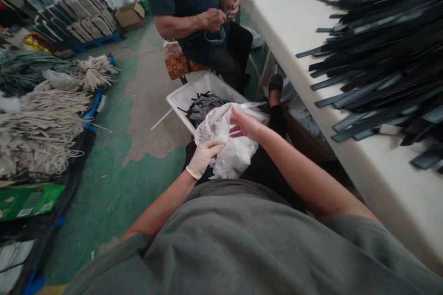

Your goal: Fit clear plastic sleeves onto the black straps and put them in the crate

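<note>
A crumpled white plastic bag (pixel 235 154) rests over my lap, its upper part against the near edge of a white bin (pixel 180 97). My left hand (pixel 204 159), in a pale glove, pinches the bag's near left side. Bare and with fingers apart, my right hand (pixel 244 125) is at the bag's upper right, its fingertips over the plastic; nothing shows in its grasp. Dark strips (pixel 204 107) lie in a tangled heap inside the bin, just beyond the bag.
Across the bin a seated person (pixel 187 4) holds a thin dark strip. On the right, a long white table (pixel 277 23) bears a large pile of black strips (pixel 380 55). Bundles of cream cords (pixel 41 124) lie at the left, with a cardboard box (pixel 129 14) further back.
</note>
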Demonstrator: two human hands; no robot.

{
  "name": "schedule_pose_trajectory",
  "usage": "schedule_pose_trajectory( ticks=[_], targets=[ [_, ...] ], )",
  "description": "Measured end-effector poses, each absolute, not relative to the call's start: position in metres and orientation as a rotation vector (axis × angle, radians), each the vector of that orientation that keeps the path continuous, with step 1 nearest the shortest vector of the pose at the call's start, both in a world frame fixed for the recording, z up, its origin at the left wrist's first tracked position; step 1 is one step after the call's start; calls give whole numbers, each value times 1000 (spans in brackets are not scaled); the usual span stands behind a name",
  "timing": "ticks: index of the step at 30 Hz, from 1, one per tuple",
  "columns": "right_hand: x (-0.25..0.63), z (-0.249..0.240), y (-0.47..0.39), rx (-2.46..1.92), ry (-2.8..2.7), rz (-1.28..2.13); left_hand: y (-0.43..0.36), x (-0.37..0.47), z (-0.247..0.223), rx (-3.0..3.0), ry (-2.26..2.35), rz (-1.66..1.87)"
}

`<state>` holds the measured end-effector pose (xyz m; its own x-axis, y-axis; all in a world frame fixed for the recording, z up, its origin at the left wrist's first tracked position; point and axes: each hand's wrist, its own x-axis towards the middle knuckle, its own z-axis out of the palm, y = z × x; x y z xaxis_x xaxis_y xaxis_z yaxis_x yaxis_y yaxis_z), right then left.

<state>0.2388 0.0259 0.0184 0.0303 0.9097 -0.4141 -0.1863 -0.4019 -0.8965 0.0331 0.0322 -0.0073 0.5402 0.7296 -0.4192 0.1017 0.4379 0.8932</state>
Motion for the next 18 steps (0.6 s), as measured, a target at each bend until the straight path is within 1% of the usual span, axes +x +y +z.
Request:
schedule_pose_trajectory(
  ticks=[2,6,9,14,18],
  targets=[
    [216,1,11,-1451,-908,1513,35,39,-9,1070,934,487],
    [198,-15,0,-1582,-1014,1219,34,45,-9,1134,859,423],
    [206,-10,4,-1638,-1077,1114,29,46,-10,1126,829,322],
    [215,3,9,-1690,-1241,1058,25,47,-16,1062,816,138],
    [214,10,8,-1774,-1403,985,28,50,-9,1260,800,45]
  ],
)
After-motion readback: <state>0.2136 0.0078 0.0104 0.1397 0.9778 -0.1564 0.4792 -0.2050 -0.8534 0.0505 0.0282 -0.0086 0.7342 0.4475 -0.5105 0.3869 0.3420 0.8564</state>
